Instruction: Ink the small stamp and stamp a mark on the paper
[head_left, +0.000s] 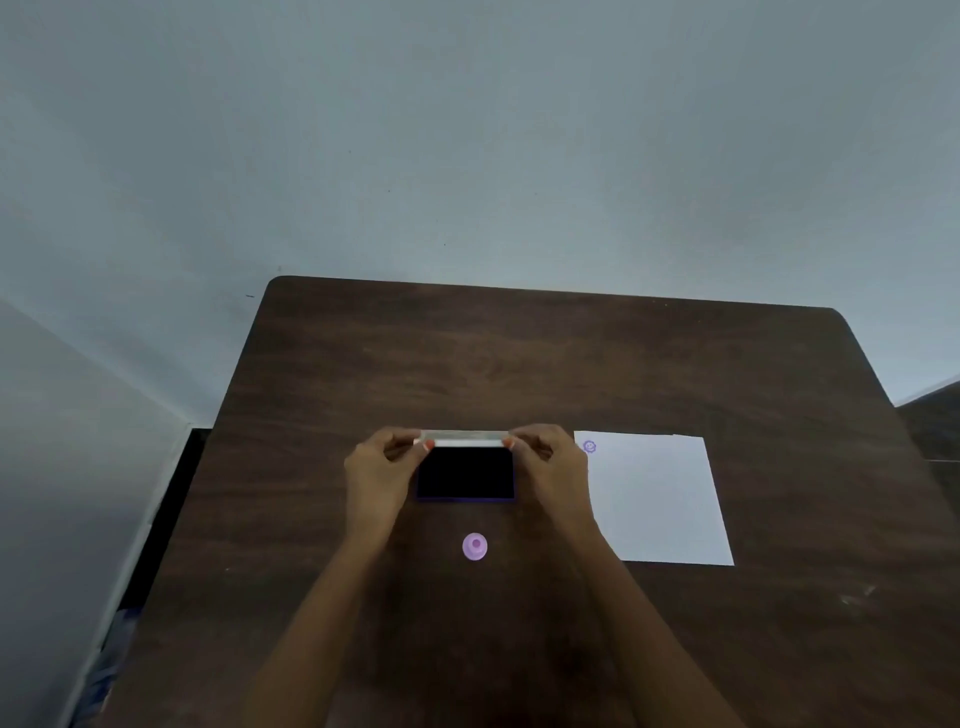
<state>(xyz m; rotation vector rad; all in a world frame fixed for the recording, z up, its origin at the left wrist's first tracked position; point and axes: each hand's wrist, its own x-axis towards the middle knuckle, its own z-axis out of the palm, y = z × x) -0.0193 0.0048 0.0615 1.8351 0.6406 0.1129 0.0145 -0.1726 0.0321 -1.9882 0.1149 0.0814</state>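
A dark ink pad (466, 474) lies in the middle of the brown table (571, 364) with its inked face showing. Its clear lid (465, 439) stands raised along the pad's far edge. My left hand (382, 470) pinches the lid's left end and my right hand (548, 465) pinches its right end. The small purple stamp (474, 546) stands alone on the table, nearer to me than the pad, and neither hand touches it. A white sheet of paper (660, 504) lies to the right of the pad, with one purple smiley mark (589, 446) in its far left corner.
The table's far edge meets a pale wall (467, 156). A second dark surface (935, 415) shows at the right edge. Past the table's left side, dark floor and some blurred bluish things (114, 649) lie low down.
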